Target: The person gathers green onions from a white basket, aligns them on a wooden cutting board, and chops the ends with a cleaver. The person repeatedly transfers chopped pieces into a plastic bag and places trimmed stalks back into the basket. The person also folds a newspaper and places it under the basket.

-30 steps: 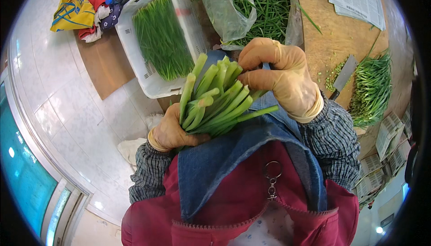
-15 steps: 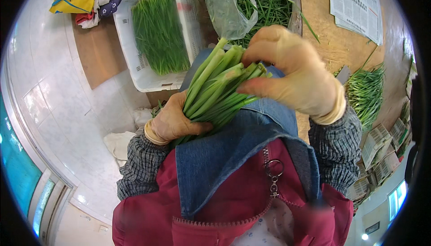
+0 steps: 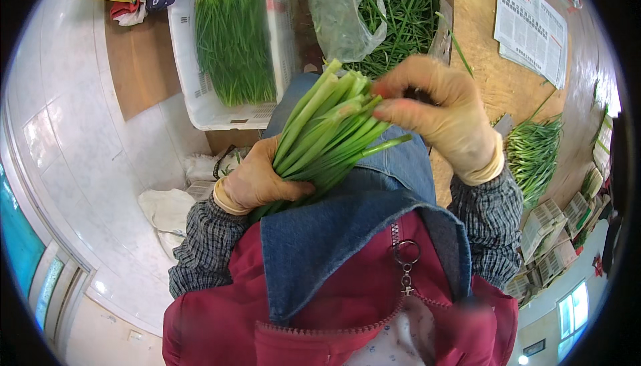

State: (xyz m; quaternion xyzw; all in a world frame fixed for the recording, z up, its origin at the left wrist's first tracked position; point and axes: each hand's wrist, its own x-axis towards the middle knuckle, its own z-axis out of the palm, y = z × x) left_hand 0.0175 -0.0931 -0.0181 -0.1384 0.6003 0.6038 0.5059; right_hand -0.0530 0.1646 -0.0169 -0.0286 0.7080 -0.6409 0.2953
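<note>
My left hand (image 3: pixel 257 178), in a thin pale glove, is wrapped round a bunch of chives (image 3: pixel 327 122) in front of my body. The pale stalk ends point up and away from me, and the leafy lower part is hidden under my hand and the denim apron (image 3: pixel 354 232). At the right edge of the bunch, my gloved right hand (image 3: pixel 441 112) pinches the end of a chive stalk between thumb and forefinger. One stalk juts out sideways below those fingers.
Upright chives fill a white plastic crate (image 3: pixel 179 52) at the far left. A clear plastic bag (image 3: pixel 347 16) lies by a heap of loose greens (image 3: pixel 407 22). On the wooden table (image 3: pixel 484 92) are a newspaper (image 3: pixel 531 29) and another chive pile (image 3: pixel 534 156). Wrapped bundles (image 3: pixel 544 232) stand at right.
My right hand has shifted slightly down and right, with its fingers closer together at the bunch's edge. A stalk now sticks out to the right. My left hand keeps its grip.
</note>
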